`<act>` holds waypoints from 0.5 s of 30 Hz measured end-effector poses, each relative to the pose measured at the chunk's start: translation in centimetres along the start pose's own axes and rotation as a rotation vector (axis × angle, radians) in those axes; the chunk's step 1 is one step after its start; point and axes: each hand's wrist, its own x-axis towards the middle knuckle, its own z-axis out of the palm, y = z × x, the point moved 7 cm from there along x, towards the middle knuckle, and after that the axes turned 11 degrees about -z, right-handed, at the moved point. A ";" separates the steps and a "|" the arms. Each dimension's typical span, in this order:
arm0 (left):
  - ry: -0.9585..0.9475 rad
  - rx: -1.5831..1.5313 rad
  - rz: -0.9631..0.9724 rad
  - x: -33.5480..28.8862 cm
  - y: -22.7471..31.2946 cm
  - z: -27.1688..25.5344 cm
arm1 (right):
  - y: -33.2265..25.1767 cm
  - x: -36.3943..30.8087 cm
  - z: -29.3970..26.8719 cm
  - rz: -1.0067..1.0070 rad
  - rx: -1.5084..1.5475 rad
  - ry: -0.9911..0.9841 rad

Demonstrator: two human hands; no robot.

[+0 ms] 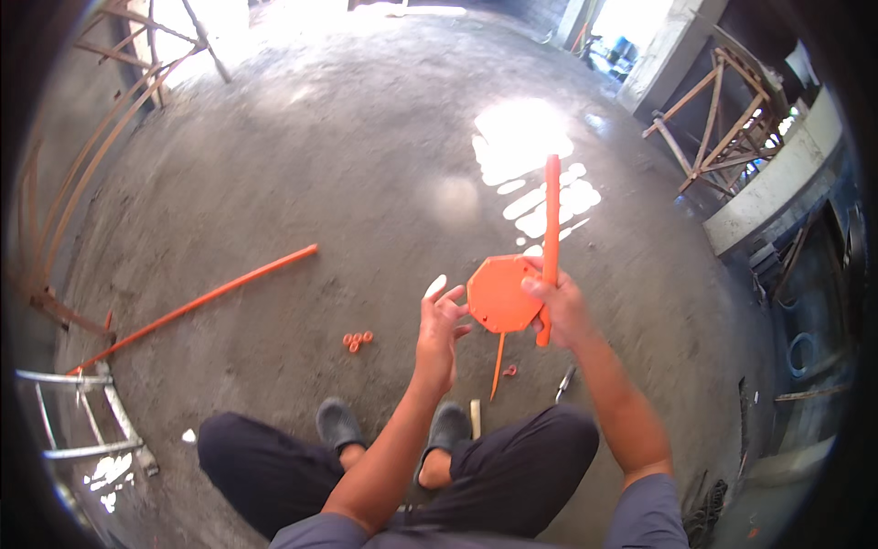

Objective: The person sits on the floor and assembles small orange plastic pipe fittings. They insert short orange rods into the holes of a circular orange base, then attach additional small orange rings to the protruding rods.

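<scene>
My right hand (560,306) grips an orange octagonal box (501,295) by its right side, together with a short orange pipe (552,210) that stands nearly upright in view. The box turns a flat face towards me. Beside its left edge is my left hand (441,334), with fingers spread and curved; whether a fingertip touches the box I cannot tell. Below the box, a thin orange strip (497,368) shows above the floor, near a small orange ring (510,371). Several more orange rings (357,340) lie clustered left of my left hand.
A long orange pipe (210,297) lies on the concrete floor (274,174) at left, by a white ladder-like frame (78,412). A slim metal-tipped tool (565,382) rests right of my knee, and a pale wooden piece (476,418) by my foot. Wooden frames (718,123) stand far right.
</scene>
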 end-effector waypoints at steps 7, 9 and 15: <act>-0.364 -0.837 -0.104 -6.2 1.1 -1.2 | 1.1 -2.4 9.9 -0.264 -0.482 -0.031; -0.282 -0.892 -0.109 -6.7 1.0 -2.5 | -0.2 -3.0 10.9 -0.482 -0.957 -0.001; -0.251 -1.026 -0.074 -7.9 1.3 -4.8 | 2.2 -4.3 13.7 -0.386 -0.315 -0.122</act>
